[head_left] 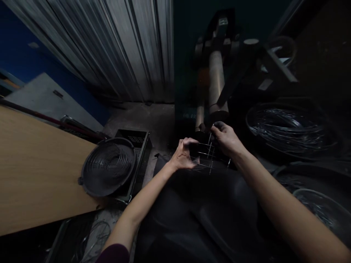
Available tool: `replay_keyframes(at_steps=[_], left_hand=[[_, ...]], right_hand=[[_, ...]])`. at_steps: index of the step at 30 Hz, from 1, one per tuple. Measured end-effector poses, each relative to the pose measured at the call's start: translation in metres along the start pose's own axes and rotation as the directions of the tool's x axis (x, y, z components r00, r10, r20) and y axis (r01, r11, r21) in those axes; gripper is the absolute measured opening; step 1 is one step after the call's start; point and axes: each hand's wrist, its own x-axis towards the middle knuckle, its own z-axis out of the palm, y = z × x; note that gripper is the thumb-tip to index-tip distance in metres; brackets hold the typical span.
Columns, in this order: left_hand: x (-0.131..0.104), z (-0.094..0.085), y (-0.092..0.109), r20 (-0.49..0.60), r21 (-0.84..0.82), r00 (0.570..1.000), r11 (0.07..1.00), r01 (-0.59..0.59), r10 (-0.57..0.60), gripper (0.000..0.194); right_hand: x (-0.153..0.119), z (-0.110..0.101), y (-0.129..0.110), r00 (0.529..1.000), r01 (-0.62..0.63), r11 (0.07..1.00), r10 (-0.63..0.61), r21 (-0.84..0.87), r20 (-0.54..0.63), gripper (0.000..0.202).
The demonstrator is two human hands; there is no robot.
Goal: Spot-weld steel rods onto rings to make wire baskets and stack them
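A small grid of thin metal wires (210, 153) is held between my two hands, in front of a dark green machine. My left hand (183, 155) grips the left side of the grid, thumb low and fingers above, with the wire ends running into the grasp. My right hand (226, 138) is closed in a pinch at the upper right of the grid, on a wire there. Just above it ends the machine's thick metal cylinder (216, 76). The grid's far right part is dark and partly hidden by my right hand.
To the left, a black round tub (108, 166) with coiled wire rests on a black crate (144, 146). On the right stand a basin of loose wires (287, 128) and another container (315, 179). A wooden panel (41, 164) lies far left; corrugated metal (131, 44) rises behind.
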Motion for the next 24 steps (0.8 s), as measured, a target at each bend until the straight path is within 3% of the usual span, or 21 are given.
replay_keyframes(at_steps=[5,17,24], left_hand=[[0.009,0.002,-0.010,-0.034,-0.071,0.998,0.996,-0.048,0.046,0.068],[0.025,-0.001,-0.023,-0.004,-0.200,1.000,0.979,0.023,-0.024,0.068],[0.024,0.001,-0.030,0.009,-0.248,0.997,0.966,0.073,-0.073,0.072]], right_hand=[[0.005,0.001,-0.007,1.000,-0.014,0.999,0.013,-0.038,-0.027,0.032],[0.021,0.002,-0.010,0.987,0.157,0.979,-0.159,-0.131,-0.004,0.031],[0.027,0.004,-0.001,0.991,0.124,0.992,-0.124,-0.021,-0.044,0.033]])
